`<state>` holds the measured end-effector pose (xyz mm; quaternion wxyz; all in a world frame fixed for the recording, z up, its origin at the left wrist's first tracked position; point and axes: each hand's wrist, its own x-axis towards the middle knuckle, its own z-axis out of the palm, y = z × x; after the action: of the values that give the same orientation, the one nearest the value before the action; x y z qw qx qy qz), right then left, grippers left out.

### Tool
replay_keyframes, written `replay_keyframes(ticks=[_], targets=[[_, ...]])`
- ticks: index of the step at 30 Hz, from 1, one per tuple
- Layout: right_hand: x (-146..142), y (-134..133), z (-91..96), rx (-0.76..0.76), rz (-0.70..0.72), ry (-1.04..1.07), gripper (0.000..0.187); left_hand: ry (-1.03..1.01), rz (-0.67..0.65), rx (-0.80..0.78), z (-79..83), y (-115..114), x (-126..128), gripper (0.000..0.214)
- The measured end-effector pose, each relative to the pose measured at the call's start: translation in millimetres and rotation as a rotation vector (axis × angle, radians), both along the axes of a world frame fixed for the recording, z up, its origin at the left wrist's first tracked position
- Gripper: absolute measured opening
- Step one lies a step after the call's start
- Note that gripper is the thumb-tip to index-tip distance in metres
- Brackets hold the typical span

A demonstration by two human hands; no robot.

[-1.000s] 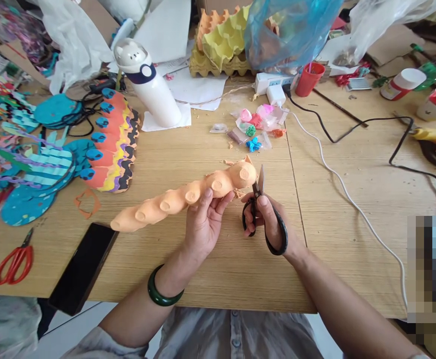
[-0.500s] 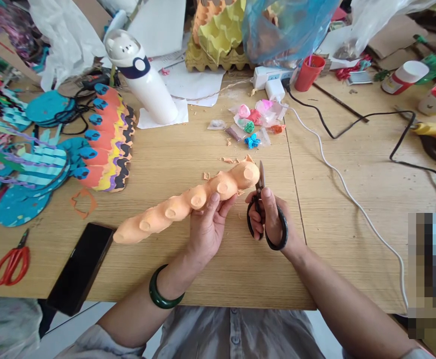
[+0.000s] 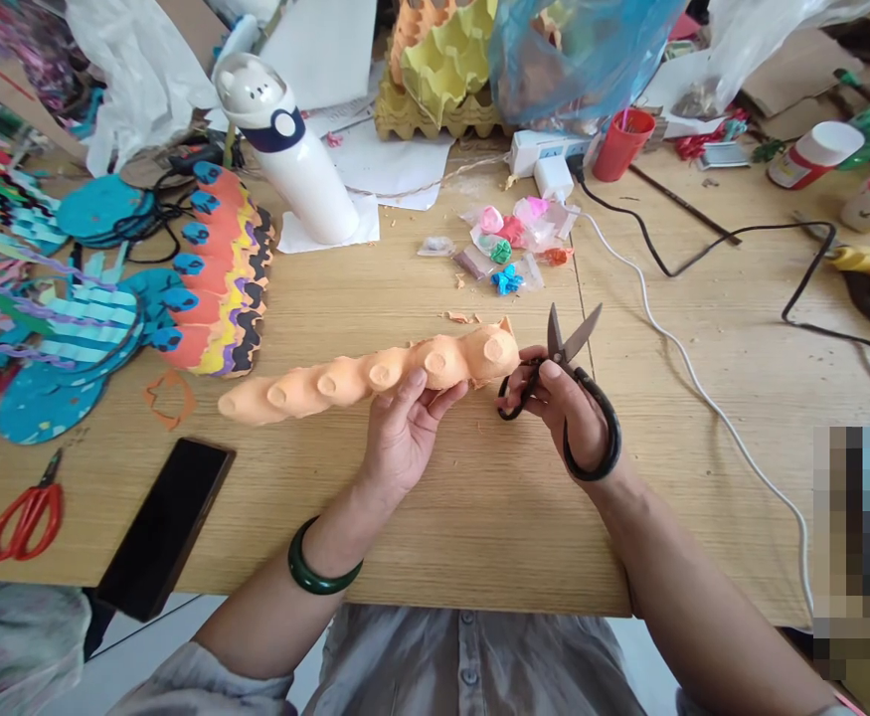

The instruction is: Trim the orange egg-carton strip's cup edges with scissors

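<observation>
Orange strip [image 3: 364, 379] lies in left hand [image 3: 403, 438], near right hand [image 3: 576, 413].

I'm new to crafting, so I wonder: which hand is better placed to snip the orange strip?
Probably the right hand: it holds the black scissors, blades open, beside one end of the orange strip, though they may need turning. The left hand is busy holding the strip.
</observation>
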<state>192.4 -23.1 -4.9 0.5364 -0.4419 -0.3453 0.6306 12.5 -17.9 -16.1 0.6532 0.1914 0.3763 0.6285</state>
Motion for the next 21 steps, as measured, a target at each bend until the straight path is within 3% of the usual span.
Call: replay_keyframes(ticks=[4,9,15,18,21], targets=[[5,4,3.9,-0.118,0.015,0.116,0.034,-0.020,-0.071,-0.034,1.2,-1,-1,0.029],[6,5,3.3,-0.158,0.000,0.089,0.034,-0.017,-0.161,-0.047,0.6,-3,-1,0.026],[0,0,-9.4,-0.017,0.020,-0.025,0.038,0.139,-0.104,-0.036,-4.4,-1,0,0.045],[-5,-4,-12.6,0.070,0.123,-0.093,0.034,0.133,-0.064,-0.053,-3.1,2,-1,0.043],[-6,-5,-8.0,0.054,0.168,-0.080,0.035,0.104,-0.054,-0.039,0.5,5,-5,0.039]])
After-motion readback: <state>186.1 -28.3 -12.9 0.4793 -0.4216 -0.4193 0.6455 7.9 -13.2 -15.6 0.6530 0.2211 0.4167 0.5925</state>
